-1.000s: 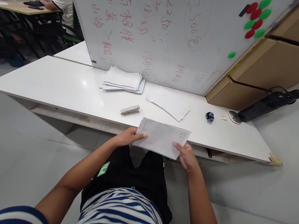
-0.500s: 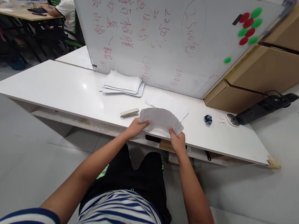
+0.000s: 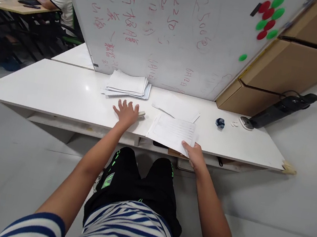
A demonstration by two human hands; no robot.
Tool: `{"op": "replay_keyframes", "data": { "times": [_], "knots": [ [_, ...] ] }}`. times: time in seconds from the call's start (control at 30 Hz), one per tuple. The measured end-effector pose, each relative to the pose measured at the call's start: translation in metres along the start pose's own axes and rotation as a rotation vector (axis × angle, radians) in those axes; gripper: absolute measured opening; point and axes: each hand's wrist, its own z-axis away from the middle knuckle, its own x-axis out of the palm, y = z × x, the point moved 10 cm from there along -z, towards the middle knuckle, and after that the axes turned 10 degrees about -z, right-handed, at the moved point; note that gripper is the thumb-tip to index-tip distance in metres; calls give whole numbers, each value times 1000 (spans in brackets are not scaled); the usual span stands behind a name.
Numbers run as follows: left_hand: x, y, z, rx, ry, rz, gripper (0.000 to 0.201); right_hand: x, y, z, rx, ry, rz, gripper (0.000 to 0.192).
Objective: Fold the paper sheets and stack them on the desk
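My right hand (image 3: 194,155) pinches the near edge of a thin set of printed sheets (image 3: 173,131) that lies flat at the front of the white table (image 3: 60,91). My left hand (image 3: 125,112) is spread, fingers apart, over a beige stapler (image 3: 141,115), covering most of it; only the stapler's right end shows. I cannot tell whether the hand grips it.
A stack of papers (image 3: 127,85) lies at the back by the whiteboard (image 3: 167,27). Loose sheets (image 3: 176,107) lie behind my held set. A small blue object (image 3: 220,123) sits to the right, cardboard boxes (image 3: 290,63) beyond. Another person sits at a far-left desk.
My left hand let go of the sheets and moved left onto the stapler. The sheets, bent upward half a second ago, now lie flat on the table in my right hand.
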Motion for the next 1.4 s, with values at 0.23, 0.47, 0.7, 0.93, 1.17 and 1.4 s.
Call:
{"op": "replay_keyframes", "data": {
  "times": [0.23,0.47,0.7,0.93,1.17,1.4],
  "knots": [
    [18,13,-8,240,-85,-32,64,43,-24,-26,26,-146,38,28],
    [26,10,-11,281,-167,5,65,44,-26,-31,41,-158,-1,33],
    [28,11,-14,316,-163,33,65,43,-19,-31,56,-161,-12,33],
    [29,6,-17,295,-157,86,64,42,-7,-33,82,-158,18,38],
    [30,9,-15,317,-164,90,65,53,-7,-32,89,-203,13,39],
    [30,11,-13,316,-202,57,67,76,-9,-35,97,-275,27,36]
  ]
}}
